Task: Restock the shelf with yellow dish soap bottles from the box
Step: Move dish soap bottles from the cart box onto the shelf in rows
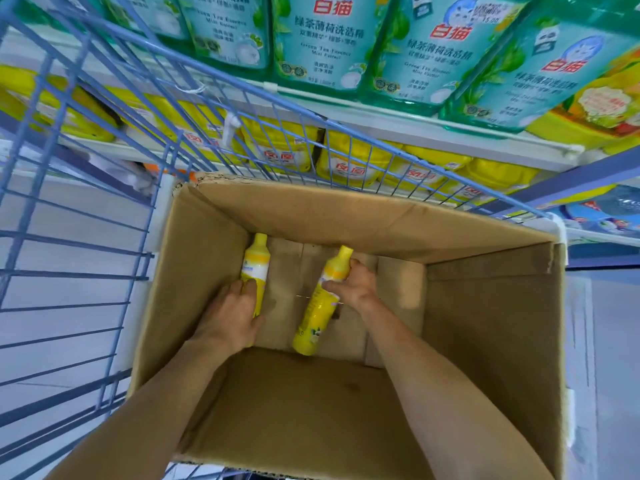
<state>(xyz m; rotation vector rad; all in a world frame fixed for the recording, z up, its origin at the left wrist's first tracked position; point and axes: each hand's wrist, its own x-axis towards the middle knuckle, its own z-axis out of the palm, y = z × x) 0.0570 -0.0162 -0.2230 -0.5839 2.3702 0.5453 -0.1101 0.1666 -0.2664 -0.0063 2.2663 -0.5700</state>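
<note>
Cardboard box [485, 323]: each hand grips yellow bottle, left hand [228, 323], right hand [353, 284]

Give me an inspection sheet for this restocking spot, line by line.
Surface: cardboard box in a blue wire cart, bottom mostly bare.
Job's things: two yellow bottles in the box, left bottle, right bottle; yellow bottles on the shelf beyond.
Clutter: nothing seen.
Grippers: left hand on the left bottle; right hand gripping the right bottle.
Cables: nothing seen.
Surroundings: green bottles on the shelf above.
</note>
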